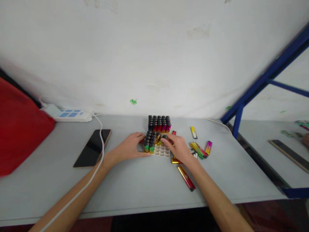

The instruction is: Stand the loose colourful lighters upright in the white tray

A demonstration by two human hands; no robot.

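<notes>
A white slotted tray (pixel 163 151) lies on the grey table, partly filled with upright colourful lighters (pixel 150 143) at its left side. My left hand (pixel 131 146) rests against the tray's left edge, fingers curled round it. My right hand (pixel 177 146) reaches over the tray from the right, fingers pinched on a lighter (pixel 164 137) with a black top held at the slots. Behind stands a second tray full of upright lighters (pixel 159 124).
Loose lighters lie to the right (pixel 199 149), one yellow (pixel 193 132), one red (pixel 186 178) near my right forearm. A phone (pixel 93 147) on a white cable lies left, a power strip (pixel 69 114) behind it, a red bag (pixel 19 129) at far left. A blue frame (pixel 260 80) stands right.
</notes>
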